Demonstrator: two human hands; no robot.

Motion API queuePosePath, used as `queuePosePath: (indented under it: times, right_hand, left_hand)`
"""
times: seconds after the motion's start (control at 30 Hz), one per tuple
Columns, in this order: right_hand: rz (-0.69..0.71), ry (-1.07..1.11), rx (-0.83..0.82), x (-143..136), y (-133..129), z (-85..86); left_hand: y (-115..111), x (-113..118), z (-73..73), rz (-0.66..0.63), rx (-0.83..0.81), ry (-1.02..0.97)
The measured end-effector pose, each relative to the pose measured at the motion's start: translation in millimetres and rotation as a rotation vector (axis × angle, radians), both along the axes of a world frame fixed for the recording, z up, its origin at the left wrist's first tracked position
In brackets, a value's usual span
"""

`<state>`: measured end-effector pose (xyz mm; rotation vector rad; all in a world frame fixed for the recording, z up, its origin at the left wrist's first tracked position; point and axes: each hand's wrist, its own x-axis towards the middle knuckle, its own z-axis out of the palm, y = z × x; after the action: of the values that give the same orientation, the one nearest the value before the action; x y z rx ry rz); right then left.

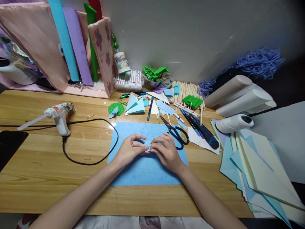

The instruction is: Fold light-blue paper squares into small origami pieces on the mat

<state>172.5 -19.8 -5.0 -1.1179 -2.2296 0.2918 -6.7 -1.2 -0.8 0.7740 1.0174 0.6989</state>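
Observation:
A small piece of light blue paper (147,145) is pinched between both hands, mostly covered by the fingers. My left hand (130,149) grips its left side with thumb and fingers. On the other side, my right hand (166,151) has its fingertips closed on the paper's right edge. Both hands are over a blue mat (145,173). Black-handled scissors (177,135) lie just beyond my right hand, blades pointing away to the left. A folded blue paper shape (114,112) rests on a round green piece (120,107) farther back.
A white glue gun (60,119) stands at left, its black cord (91,163) looping toward the mat. Paper scraps (165,107), a blue cutter (202,132) and markers (130,79) lie behind. Stacked paper sheets (267,165) and white rolls (234,123) are at right.

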Motion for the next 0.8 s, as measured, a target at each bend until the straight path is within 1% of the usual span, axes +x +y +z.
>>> queuePosePath:
  times: [0.27,0.47,0.57,0.6,0.67,0.73,0.8]
  right_hand:
    - [-0.037,-0.047,-0.156,-5.5,-0.5,-1.1]
    - [-0.044,-0.037,-0.198,-9.2,-0.9,-3.8]
    - [-0.056,-0.009,-0.211,-10.3,-1.4,-1.7]
    - [-0.066,0.015,-0.218,-10.3,-1.7,-0.5]
    - [-0.118,0.091,-0.235,-9.9,-2.3,2.0]
    - [-0.221,0.22,-0.26,-9.1,-2.2,3.5]
    - [-0.338,0.424,-0.34,-8.4,-0.9,3.1]
  left_hand:
    - [-2.7,2.7,0.1,-0.006,0.09,0.08]
    - [-7.1,3.2,-2.8,-0.033,0.206,0.19]
    - [-7.6,3.8,-0.7,-0.026,0.252,0.214]
    - [-7.2,4.0,0.8,-0.015,0.244,0.206]
    - [-5.5,4.2,4.2,0.016,0.177,0.153]
    - [-3.0,3.9,6.7,0.057,0.08,0.066]
    - [-0.7,3.5,7.9,0.11,0.001,-0.003]
